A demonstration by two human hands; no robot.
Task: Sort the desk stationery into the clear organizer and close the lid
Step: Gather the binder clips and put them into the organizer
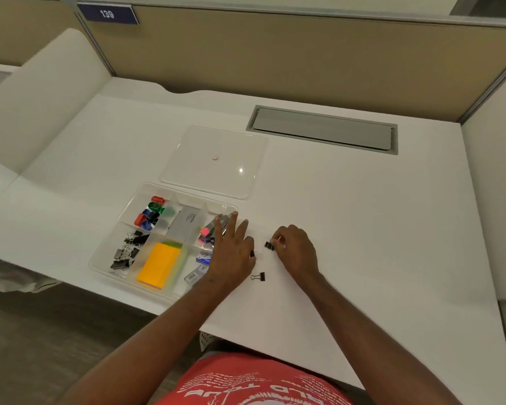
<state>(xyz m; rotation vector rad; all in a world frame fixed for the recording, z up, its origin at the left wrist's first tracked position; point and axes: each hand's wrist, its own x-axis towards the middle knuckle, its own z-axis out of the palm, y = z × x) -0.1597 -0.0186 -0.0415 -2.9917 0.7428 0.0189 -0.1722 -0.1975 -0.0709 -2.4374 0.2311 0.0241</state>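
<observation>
While the lid lies off: clear organizer [116, 258] at the desk's [362, 229] front-left edge
Lid [214, 160]: flat behind it
Right hand [297, 248]: fingers pinched on binder clip [268, 245]
Left hand [231, 249]: fingers spread, flat beside organizer
Loose clip [260, 276]: between wrists

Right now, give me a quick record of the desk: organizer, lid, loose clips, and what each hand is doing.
organizer: clear organizer open, at the desk's near left edge
lid: clear lid off, lying flat behind the organizer
filed clips: black binder clips in the left compartment
loose clips: one binder clip lies free on the desk between the hands
left hand: left hand fingers spread over the organizer's right edge, another clip at its thumb
right hand: right hand pinching a small clip
</observation>
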